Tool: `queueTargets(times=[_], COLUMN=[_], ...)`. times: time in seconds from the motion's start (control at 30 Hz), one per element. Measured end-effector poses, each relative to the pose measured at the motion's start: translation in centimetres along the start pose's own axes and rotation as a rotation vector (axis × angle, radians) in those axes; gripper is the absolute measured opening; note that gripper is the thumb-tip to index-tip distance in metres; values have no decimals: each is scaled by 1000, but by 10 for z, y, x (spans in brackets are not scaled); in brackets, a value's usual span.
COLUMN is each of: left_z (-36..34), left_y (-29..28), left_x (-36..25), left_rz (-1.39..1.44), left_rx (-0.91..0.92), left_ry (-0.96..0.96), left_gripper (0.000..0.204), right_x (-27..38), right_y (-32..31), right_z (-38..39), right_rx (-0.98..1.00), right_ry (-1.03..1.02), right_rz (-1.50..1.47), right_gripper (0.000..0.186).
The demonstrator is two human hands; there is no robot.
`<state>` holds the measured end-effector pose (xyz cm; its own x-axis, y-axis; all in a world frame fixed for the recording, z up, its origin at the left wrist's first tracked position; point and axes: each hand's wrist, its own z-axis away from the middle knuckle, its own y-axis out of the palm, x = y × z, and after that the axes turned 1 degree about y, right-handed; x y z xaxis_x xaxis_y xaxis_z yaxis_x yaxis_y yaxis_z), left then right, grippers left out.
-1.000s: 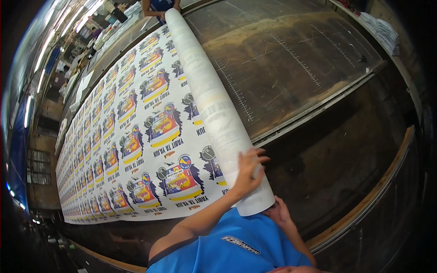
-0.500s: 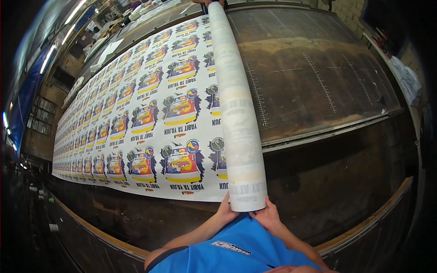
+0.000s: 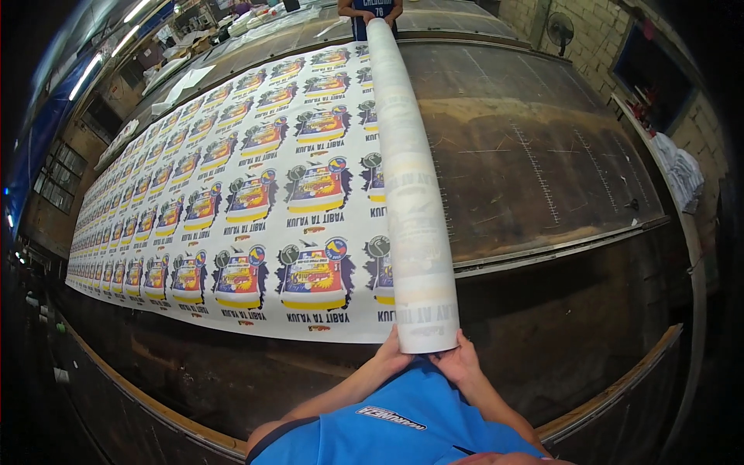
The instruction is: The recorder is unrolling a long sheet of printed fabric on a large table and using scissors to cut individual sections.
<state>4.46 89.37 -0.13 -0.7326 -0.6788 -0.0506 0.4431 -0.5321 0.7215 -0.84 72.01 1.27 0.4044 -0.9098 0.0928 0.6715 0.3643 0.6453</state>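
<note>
A long roll of white printed sheet (image 3: 418,186) lies across the table, running from me to its far edge. My left hand (image 3: 393,356) grips the near end of the roll at its left edge, thumb up along the side. On the right edge of that same end, my right hand (image 3: 459,359) is closed, its fingers partly hidden beneath. To the left of the roll, the unrolled sheet (image 3: 221,310) lies flat, covered in rows of repeated colourful prints. At the far end, another person's hands (image 3: 373,17) hold the roll.
Right of the roll is the dark, worn tabletop (image 3: 511,93) with white ruled marks. A wooden rail (image 3: 620,387) runs near me on both sides. White bundles (image 3: 680,170) sit at the far right, near a fan (image 3: 559,31). Loose white sheets (image 3: 182,85) lie at the back left.
The view has shifted, so more of the other person shows at the far end. Against the ruled marks, the roll sits slightly farther right. Both my hands keep their hold.
</note>
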Motion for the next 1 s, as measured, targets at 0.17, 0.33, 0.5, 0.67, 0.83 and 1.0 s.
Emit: queueTargets(times=[0.17,0.33,0.5,0.67,0.83,1.0], left_z=[-6,-5,-1,9,-45,-115], left_y=[-15,-42,-46,-56,-56,-26], left_x=[2,10,10,-24,-82,-62], left_rz=[89,171,-27,-865,-1308,-544], left_rx=[-14,-100,-104,-273,-229,-31], left_ry=[71,65,36,-49,589,512], left_gripper=[50,47,60,66,49,79], right_x=[-9,-21,-14,-3,34,94], right_y=[-7,-19,-27,-44,-109,-221], right_z=[-8,-15,-16,-5,43,121], right_rx=[-12,19,50,96,173,-317], right_ry=[-107,-140,-121,-46,-96,-558], right_rz=[47,-5,-28,-23,154,548], right_gripper=[41,35,38,35,33,33])
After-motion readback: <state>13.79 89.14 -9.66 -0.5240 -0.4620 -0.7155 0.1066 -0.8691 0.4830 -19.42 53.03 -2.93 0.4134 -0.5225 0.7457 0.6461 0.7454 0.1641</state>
